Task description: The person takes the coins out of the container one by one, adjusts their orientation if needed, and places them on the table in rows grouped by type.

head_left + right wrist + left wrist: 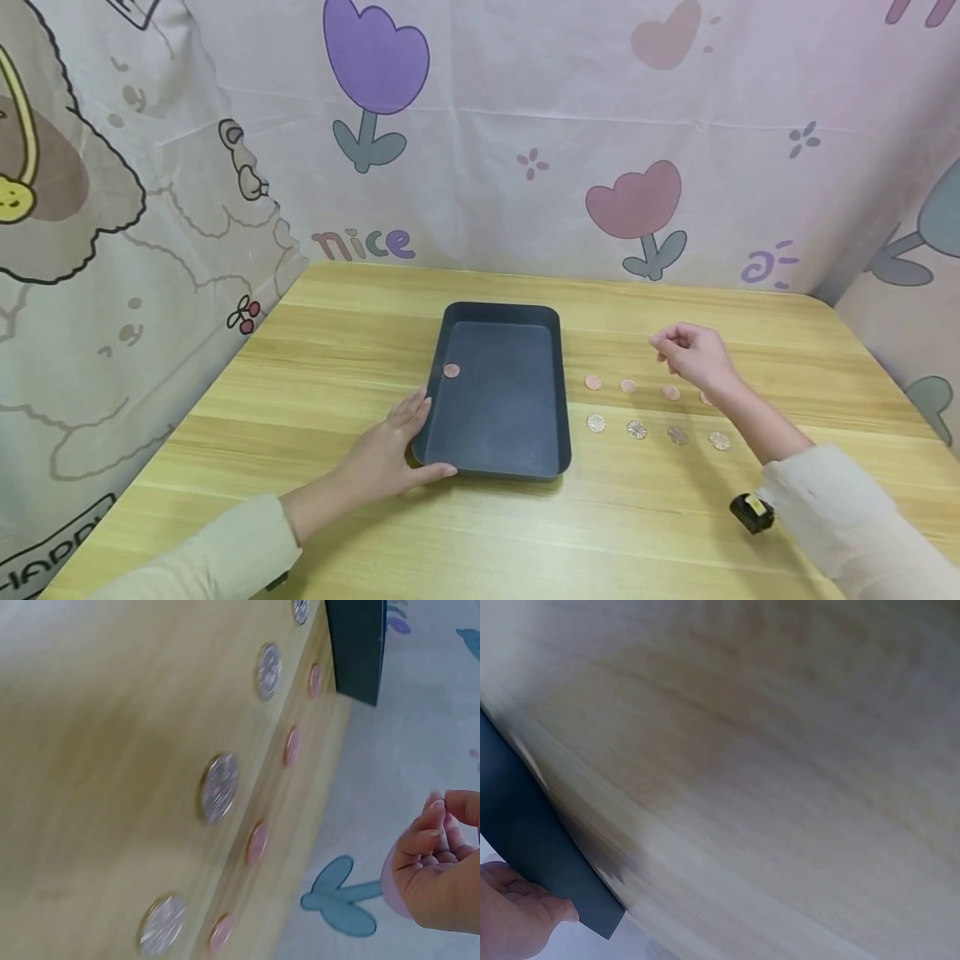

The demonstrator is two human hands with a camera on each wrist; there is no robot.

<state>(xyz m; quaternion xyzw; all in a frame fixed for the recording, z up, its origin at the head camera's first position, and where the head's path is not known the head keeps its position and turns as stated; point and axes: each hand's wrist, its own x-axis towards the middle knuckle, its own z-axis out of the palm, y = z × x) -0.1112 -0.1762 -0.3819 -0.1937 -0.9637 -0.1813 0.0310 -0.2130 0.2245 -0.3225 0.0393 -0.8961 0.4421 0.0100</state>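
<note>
A dark rectangular tray (558,392) lies mid-table with one copper coin (451,371) inside, by its left wall. My left hand (411,437) rests against the tray's near left corner, fingers straight along the wall and thumb on the front edge. In the left wrist view the left hand (525,915) touches the tray wall (532,840). My right hand (663,343) hovers above the coins right of the tray, fingers loosely curled. In the right wrist view nothing shows between the right hand's (442,817) fingertips. Below it run a row of copper coins (627,386) and a row of silver coins (637,429).
The wooden table (337,350) is enclosed by a printed fabric backdrop (525,125) at the back and both sides. A small black and yellow device (752,512) sits at my right wrist. In the right wrist view the silver coins (219,787) and copper coins (257,842) run toward the tray corner (360,645).
</note>
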